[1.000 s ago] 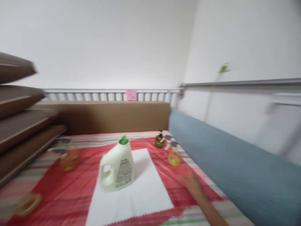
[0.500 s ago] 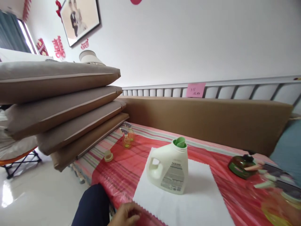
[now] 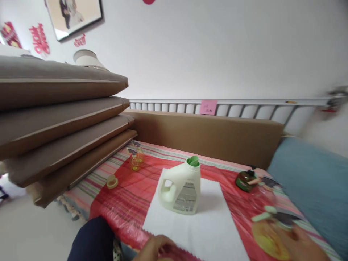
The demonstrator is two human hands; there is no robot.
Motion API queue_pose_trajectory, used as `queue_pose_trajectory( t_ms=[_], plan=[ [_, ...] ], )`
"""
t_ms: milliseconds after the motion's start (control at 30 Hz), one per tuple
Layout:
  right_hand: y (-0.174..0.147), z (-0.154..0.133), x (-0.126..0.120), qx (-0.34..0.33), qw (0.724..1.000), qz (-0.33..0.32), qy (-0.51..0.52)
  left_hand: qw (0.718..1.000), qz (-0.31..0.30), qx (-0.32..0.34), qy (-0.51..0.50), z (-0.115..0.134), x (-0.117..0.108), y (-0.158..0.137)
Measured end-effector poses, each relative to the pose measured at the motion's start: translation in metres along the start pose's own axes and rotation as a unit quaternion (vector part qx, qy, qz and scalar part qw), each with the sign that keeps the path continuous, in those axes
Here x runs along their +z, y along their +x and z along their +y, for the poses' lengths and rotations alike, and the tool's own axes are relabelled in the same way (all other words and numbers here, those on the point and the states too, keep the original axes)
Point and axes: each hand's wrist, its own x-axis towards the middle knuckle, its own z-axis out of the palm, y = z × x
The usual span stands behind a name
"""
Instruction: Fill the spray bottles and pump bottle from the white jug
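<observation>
A pale detergent jug [image 3: 181, 186] with a green pouring neck stands upright on a white cloth [image 3: 209, 232]. At the bottom edge, my left hand [image 3: 154, 248] rests by the cloth's near edge; its fingers are loosely bent, apart from the thumb, with nothing seen in them. My right hand [image 3: 301, 241], blurred, is closed around a spray bottle [image 3: 268, 239] holding yellow liquid, with a pale green nozzle and dark trigger head. Just behind it is a clear spray bottle [image 3: 262, 197] with a peach nozzle. Farther back sits a dark green pump bottle [image 3: 244, 181].
Two small spray bottles [image 3: 134, 162] and a cream cap [image 3: 111, 182] lie at the left on the red sheet [image 3: 122, 203]. Stacked brown cushions [image 3: 67, 116] overhang the left side. A long brown cushion [image 3: 203, 132] lines the back; a blue cushion [image 3: 307, 181] is at right.
The view has swung to the right, so the jug and the rest appear farther left. My right hand and the yellow-filled spray bottle now show more fully. The jug still stands on the cloth.
</observation>
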Motion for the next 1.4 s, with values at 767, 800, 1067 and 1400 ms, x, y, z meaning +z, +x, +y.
queue_pose_trajectory(
  t_ms=[767, 800, 1067, 1400],
  plan=[
    [-0.174, -0.202, 0.106, 0.221, 0.732, -0.248, 0.595, 0.959, 0.154, 0.124, -0.202, 0.069, -0.003, -0.001],
    [-0.182, -0.199, 0.109, 0.252, 0.676, -0.291, 0.628, 0.962, 0.149, 0.123, -0.192, 0.070, -0.002, -0.003],
    [-0.207, -0.192, 0.104, 0.382, 0.463, -0.323, 0.731, 0.974, 0.053, 0.104, -0.194, 0.078, -0.015, -0.007],
    [-0.223, -0.191, 0.130, 0.407, 0.422, -0.371, 0.720, 0.956, 0.034, 0.148, -0.250, 0.108, -0.051, -0.006]
  ],
)
